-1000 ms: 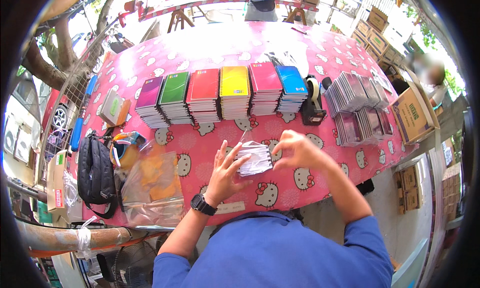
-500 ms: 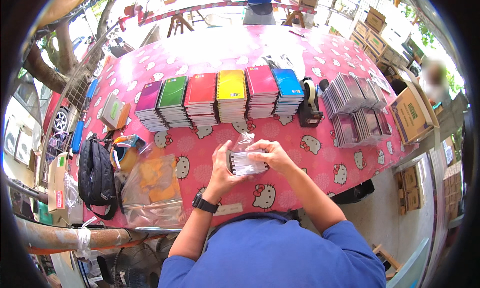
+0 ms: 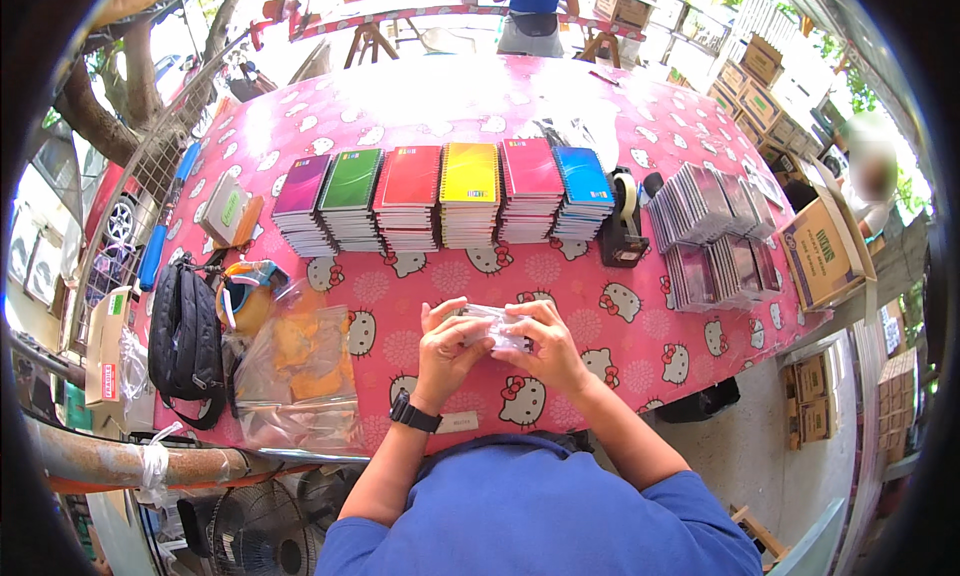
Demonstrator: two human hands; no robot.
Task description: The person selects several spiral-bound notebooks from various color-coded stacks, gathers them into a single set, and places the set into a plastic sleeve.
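Note:
A small bundle of spiral notebooks in a clear plastic sleeve is held up off the table between my hands. My left hand grips its left side, thumb underneath and fingers bent over the top. On the opposite side my right hand pinches the plastic with its thumb and fingers. Glare and the fingers hide much of the bundle. Beyond my hands, a row of notebook stacks spans the table: purple, green, red, yellow, pink and blue.
Right of the row stand a black tape dispenser and wrapped notebook packs. Clear plastic sleeves and a black bag lie at left. A cardboard box sits by the right edge. A person in blue stands far off.
My right hand has moved from the top of the bundle to its right side. The plastic that stuck up at the far end now lies folded against it.

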